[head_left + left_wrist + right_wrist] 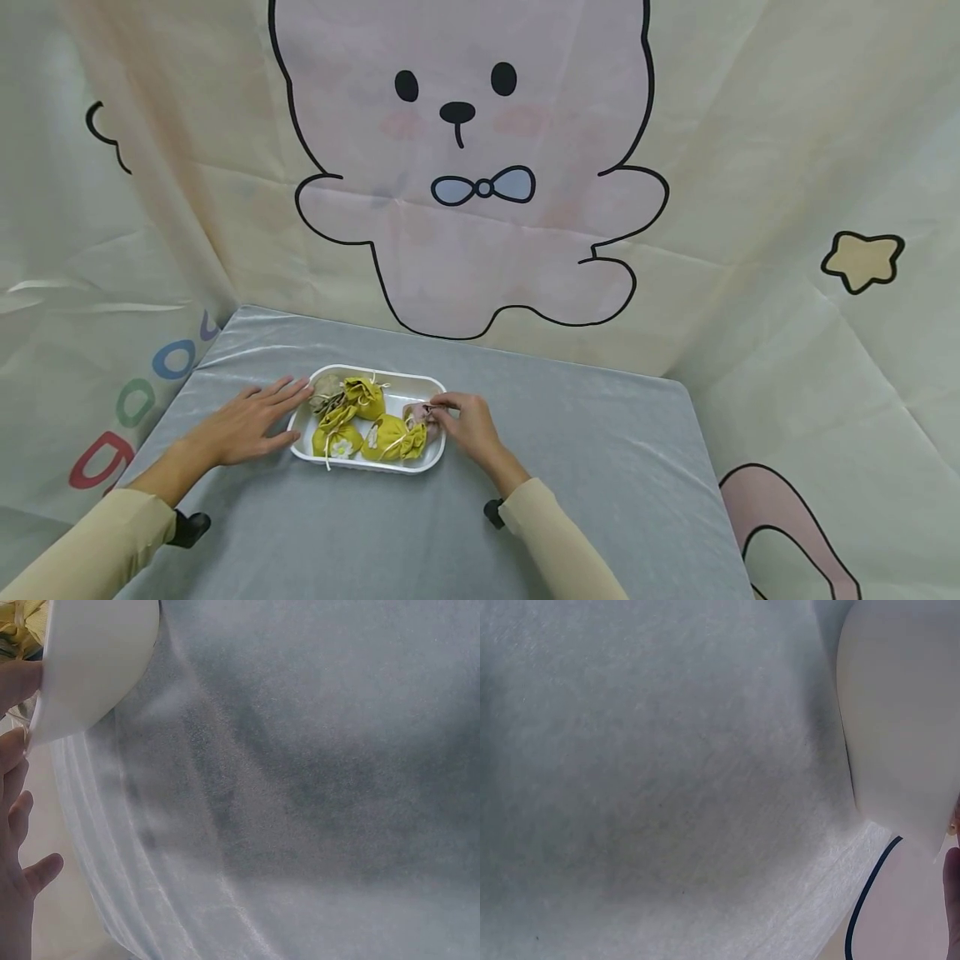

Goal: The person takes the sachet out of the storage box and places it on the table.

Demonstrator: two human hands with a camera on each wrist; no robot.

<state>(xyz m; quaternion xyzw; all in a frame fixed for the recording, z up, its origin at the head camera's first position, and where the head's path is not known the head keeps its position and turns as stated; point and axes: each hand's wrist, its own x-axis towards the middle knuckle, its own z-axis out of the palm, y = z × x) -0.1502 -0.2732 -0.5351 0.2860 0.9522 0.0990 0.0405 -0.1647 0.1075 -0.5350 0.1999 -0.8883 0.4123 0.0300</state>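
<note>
From the head camera, a white tray (431, 385) sits on the grey tablecloth (600, 467), holding small drawstring pouches: 3 yellow pouches (390, 437), 1 beige pouch (327, 387) at the far left corner, and 1 pink pouch (417, 414) at the right end. The left hand (247, 423) lies flat on the cloth with its fingers straight and spread, the fingertips touching the tray's left rim, most likely to keep the light tray from sliding. The right hand (468, 423) reaches in over the right rim, its fingers curled and pinching the drawstring of the pink pouch, which rests inside the tray (the pouch is not lifted clear, as far as can be seen). Both forearms, in cream sleeves, angle inward from the near edge of the table.

The left wrist camera shows the tray's white outer wall (97, 667) close up, with fingers (16, 682) of the left hand pressed against it and the rest extended beside it, a scrap of yellow pouch (22, 619) above.

The right wrist camera gives mostly grey cloth and the tray's wall (900, 720); only a sliver of a finger (952, 900) shows at the edge, too little to tell the grip from here.
</note>
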